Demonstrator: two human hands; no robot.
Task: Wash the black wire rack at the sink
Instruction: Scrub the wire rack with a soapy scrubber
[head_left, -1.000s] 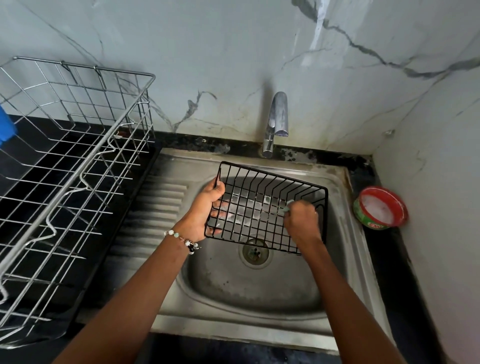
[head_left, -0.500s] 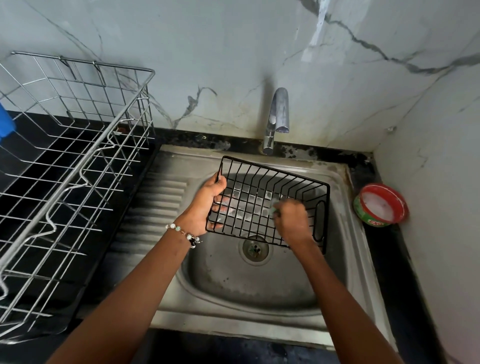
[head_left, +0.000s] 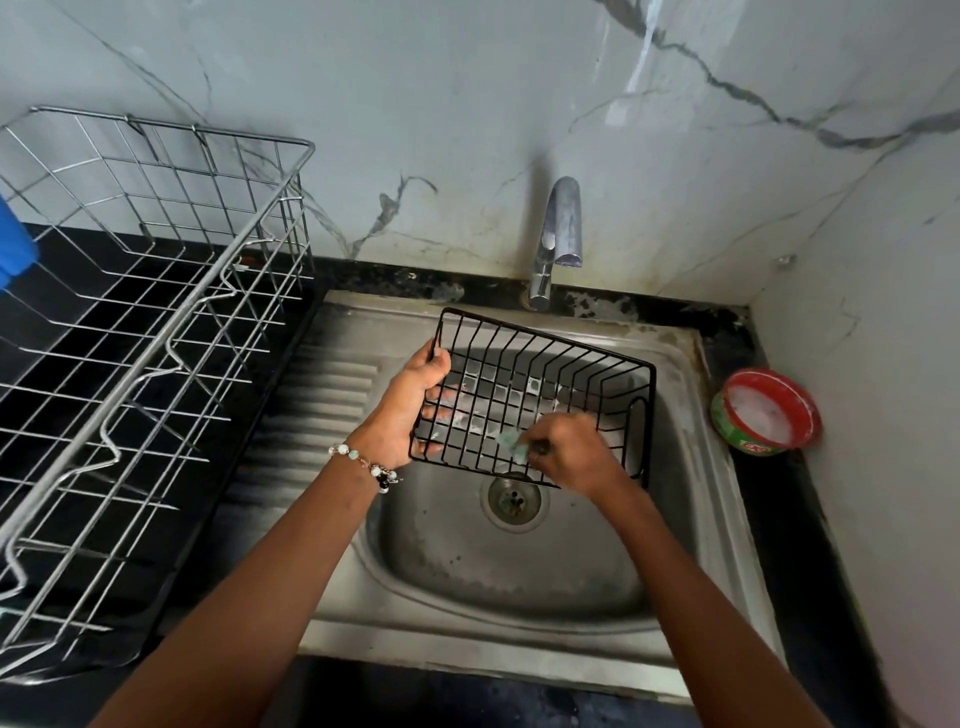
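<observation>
Sink (head_left: 691, 525): set in the bench (head_left: 779, 519), directly before me.
Tap (head_left: 558, 234): behind the basin, at the wall.
Wire rack (head_left: 535, 364): held over the basin, above the drain (head_left: 511, 501), between my hands.
Drying basket (head_left: 156, 322): on the bench, left of sink.
Tub (head_left: 766, 413): on the bench, right of sink.

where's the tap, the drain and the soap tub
tap (head_left: 560, 218): head view, on the bend of the spout
drain (head_left: 511, 503): head view, on the strainer in the basin floor
soap tub (head_left: 750, 446): head view, on its green outer wall
</observation>
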